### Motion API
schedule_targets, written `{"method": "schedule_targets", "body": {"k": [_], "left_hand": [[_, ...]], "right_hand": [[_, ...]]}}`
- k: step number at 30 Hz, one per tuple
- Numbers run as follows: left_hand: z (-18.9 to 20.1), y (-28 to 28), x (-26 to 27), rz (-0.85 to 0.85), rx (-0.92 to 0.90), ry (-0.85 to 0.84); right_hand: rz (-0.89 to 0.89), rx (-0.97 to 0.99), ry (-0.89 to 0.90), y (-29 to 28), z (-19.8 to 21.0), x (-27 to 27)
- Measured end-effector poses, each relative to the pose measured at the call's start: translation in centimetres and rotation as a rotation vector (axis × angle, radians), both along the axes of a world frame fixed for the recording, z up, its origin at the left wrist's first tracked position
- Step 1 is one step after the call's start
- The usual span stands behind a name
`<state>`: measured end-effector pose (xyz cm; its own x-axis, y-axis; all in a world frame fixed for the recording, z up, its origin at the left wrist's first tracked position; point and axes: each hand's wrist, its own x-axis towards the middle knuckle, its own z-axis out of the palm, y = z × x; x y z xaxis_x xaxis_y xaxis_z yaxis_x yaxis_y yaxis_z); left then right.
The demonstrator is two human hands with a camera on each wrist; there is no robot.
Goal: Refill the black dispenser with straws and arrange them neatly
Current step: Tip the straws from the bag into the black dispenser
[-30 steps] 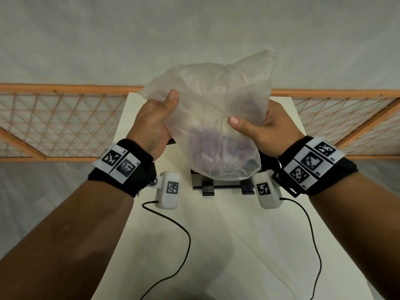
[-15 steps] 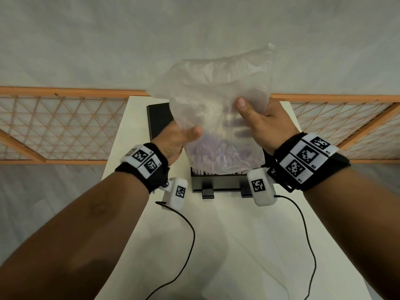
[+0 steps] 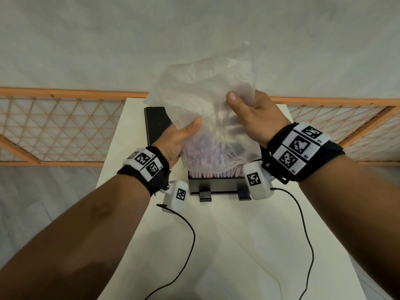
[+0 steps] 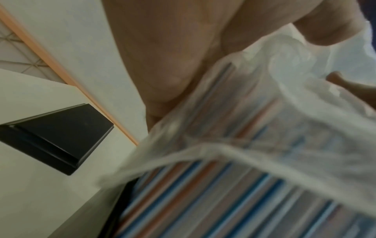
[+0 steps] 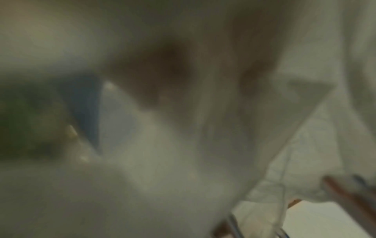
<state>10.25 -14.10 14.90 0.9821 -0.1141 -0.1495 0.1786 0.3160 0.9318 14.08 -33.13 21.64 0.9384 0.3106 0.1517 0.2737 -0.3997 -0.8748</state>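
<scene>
- Pale tabletop (image 3: 227, 245) ran away from the wearer toward an orange lattice railing (image 3: 65, 126) and a grey wall.
- Left hand (image 3: 173, 139): grip clamped on the lower left side of a clear plastic bag (image 3: 207, 87), thumb pressed against the film.
- Right hand (image 3: 255, 120): grip clamped on the bag's upper right, thumb in front, fingers hidden behind the plastic.
- Bag was held upright between both hands, just above the black dispenser (image 3: 214, 185); its crumpled top stood higher than the hands.
- Straws (image 4: 203, 201), striped blue, orange and white, showed through the bag and lay packed side by side in the dispenser below its lower edge.
- Dispenser sat mid-tabletop, near the wearer's wrists.
- Flat black lid (image 3: 154, 124) lay on the tabletop beyond the left hand, apart from the dispenser.
- Right wrist view was mostly blurred plastic; little could be read there.
</scene>
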Motion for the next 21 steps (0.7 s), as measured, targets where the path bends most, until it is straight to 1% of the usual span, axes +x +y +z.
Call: {"method": "schedule_targets", "body": {"k": [3,9,16,21], "left_hand": [[0.2,0.2,-0.1,0.033,-0.016,-0.013],[-0.1,0.1,-0.7,0.037,0.016,-0.035],[0.4,0.6,-0.6,0.057,0.045,-0.007],[-0.4,0.8,-0.5,0.037,0.072,0.018]], "right_hand": [[0.006,0.011,-0.005,0.1,1.0,0.0],[-0.020,0.003,-0.089,0.0,2.1,0.1],[-0.039,0.055,-0.146,-0.3,3.6,0.0],[-0.036,0.095,-0.174,-0.5,5.6,-0.5]]}}
